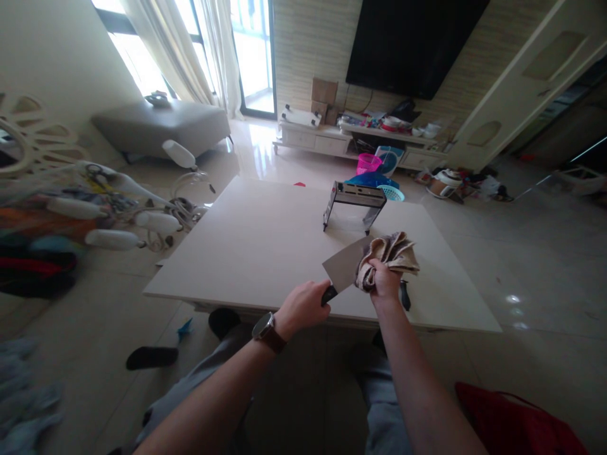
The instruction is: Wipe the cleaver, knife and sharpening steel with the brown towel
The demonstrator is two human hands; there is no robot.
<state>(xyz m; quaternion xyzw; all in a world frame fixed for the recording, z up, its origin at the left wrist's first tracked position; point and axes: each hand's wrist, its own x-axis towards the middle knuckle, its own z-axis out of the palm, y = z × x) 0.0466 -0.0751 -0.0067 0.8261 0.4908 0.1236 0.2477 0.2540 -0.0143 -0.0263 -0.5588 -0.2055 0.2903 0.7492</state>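
My left hand (307, 304) is closed round the black handle of a cleaver (345, 262). Its broad grey blade points away to the upper right, above the near part of the white table (265, 253). In my right hand (386, 281) is a bunched beige and brown cloth (391, 253), which lies against the far end of the blade and covers part of it. Just right of my right wrist, a black handle (404, 296) lies on the table; what it belongs to is hidden. Beyond the cloth stands a knife block (358, 194) with dark slots along its top.
Behind the table are a pink basket (368, 163), a light-blue basket (392, 193) and a low white cabinet (332, 142) loaded with clutter. A lamp with white shades (114, 239) lies to the left. A red bag (516, 420) rests on the floor at lower right.
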